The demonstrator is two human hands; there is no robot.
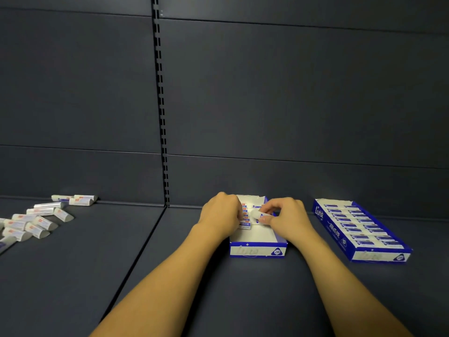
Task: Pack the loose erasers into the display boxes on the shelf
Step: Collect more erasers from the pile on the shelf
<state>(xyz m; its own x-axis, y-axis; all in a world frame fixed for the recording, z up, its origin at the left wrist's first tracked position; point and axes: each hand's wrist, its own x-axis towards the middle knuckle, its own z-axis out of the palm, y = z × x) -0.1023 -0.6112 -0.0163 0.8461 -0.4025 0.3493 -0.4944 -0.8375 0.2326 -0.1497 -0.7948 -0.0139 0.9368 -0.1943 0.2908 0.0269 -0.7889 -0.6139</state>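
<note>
Nearest, on the dark shelf (218, 288): the middle box (258, 249), front half bare, rear half holding stacked erasers; the left hand (222, 212) curls over that stack, steadying it, while the right hand (286, 215) pinches one eraser (255, 213) just above the row. Risk: the stack may topple forward into the bare front if the left hand lets go. Farther off: the full box (359, 229) at right, and the loose erasers (36, 222) scattered well apart at left.

Bare shelf (170, 239) between loose erasers (36, 220) and box (257, 249).
</note>
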